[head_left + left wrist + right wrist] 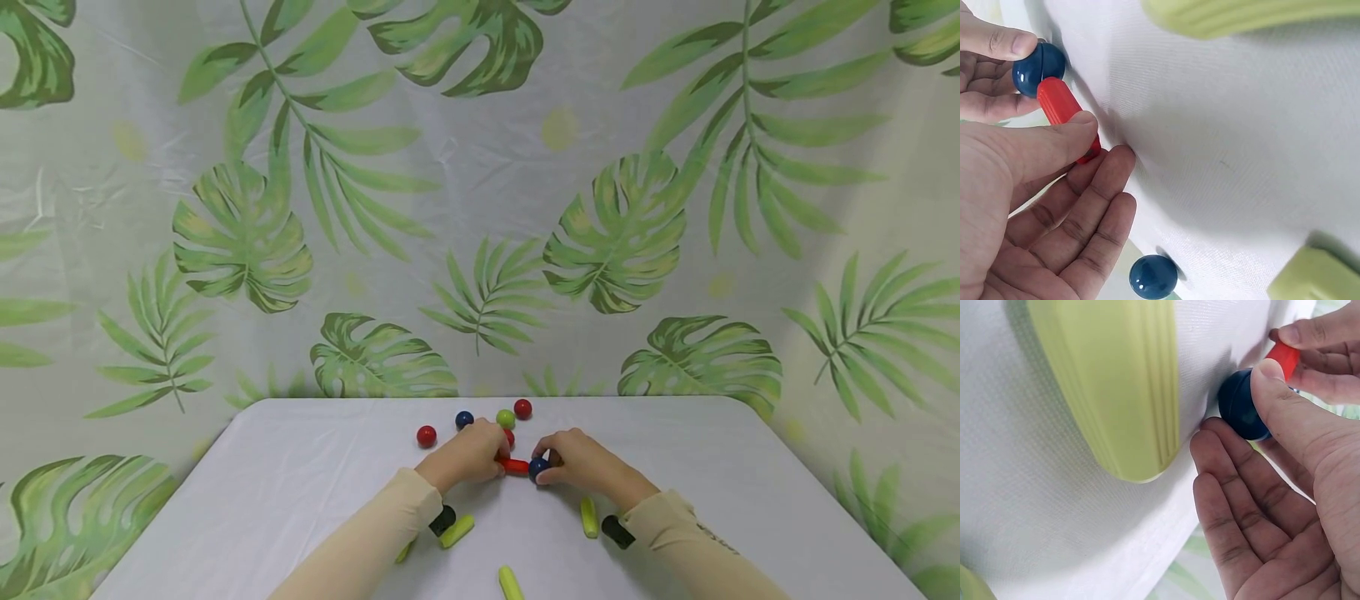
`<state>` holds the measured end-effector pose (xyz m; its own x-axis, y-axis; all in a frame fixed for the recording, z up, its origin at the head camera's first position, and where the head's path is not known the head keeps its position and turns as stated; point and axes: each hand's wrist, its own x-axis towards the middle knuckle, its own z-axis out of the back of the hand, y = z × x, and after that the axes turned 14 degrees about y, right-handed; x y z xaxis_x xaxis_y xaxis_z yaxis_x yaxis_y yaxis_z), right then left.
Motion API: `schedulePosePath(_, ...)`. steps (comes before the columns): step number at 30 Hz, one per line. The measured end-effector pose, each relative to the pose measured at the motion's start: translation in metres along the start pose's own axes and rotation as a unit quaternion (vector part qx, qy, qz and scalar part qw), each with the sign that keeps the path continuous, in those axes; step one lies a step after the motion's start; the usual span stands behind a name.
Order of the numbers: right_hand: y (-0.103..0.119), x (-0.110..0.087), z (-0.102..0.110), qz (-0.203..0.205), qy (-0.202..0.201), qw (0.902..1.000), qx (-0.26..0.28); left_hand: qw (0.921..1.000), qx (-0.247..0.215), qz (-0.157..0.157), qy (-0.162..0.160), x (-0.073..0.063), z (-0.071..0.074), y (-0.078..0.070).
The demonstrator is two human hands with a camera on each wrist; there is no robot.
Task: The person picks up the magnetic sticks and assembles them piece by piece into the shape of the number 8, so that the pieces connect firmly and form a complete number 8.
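A short red ribbed stick [516,467] is pinched between the thumb and fingers of my left hand [471,452], over the middle of the white table. My right hand [588,462] grips a glossy dark blue ball [538,470] with thumb and fingertips. One end of the red stick [1059,103] meets the blue ball [1027,74] in the left wrist view. From the right wrist side, the thumb covers part of the ball [1241,403], and the stick [1285,358] shows just beyond it. Another red ball [510,437] is partly hidden behind my left hand.
Behind the hands on the white table [300,467] lie a red ball [426,436], a blue ball [464,419], a green ball [506,418] and another red ball [522,408]. Several yellow-green sticks [589,517] lie nearer me. A leaf-patterned cloth [480,208] hangs behind.
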<state>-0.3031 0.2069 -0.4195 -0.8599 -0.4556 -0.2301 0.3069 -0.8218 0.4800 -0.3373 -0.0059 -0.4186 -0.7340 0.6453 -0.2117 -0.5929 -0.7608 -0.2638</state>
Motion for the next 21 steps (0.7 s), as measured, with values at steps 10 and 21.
schedulePosePath(10,-0.0028,0.001,0.0006,0.013,0.005,0.9999,0.005,1.0,-0.002,0.007,0.001,-0.0007,0.0001,-0.0016)
schedulePosePath(21,-0.0058,0.0033,0.0017,0.001,0.01,0.9999,0.0,1.0,0.005,0.001,-0.001,-0.0009,-0.0008,-0.0019)
